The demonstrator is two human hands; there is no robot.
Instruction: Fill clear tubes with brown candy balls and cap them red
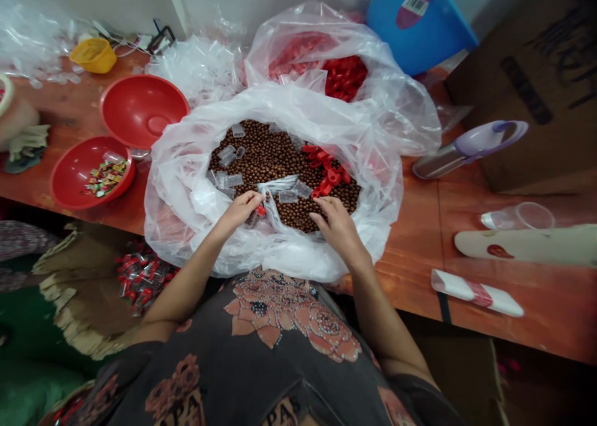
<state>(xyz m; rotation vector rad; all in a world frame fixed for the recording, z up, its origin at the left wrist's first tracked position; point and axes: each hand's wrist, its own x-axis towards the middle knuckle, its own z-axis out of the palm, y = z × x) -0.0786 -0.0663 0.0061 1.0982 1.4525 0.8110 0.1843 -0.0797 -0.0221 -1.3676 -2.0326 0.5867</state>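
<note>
A white plastic bag (186,165) lies open before me, full of small brown balls (265,146). My left hand (242,211) is at its near side, thumb and fingertips pinched together; what they hold is too small to make out. Beside those fingertips lies a bundle of pale thin strips (280,184) on the balls. My right hand (336,224) is over the balls with thumb and fingers apart, its fingertips by the red plastic caps (330,178). Several clear plastic tubes (227,155) lie on the balls, with another clear tube (288,196) between my hands.
Behind stands a bag of red pieces (342,81) near a blue bin (415,22). Left are two red bowls (144,102), one holding small wrapped pieces (106,177). A bottle (438,160) and a white roll (476,291) are right. Below left, a carton (88,270) holds red-capped tubes (144,273).
</note>
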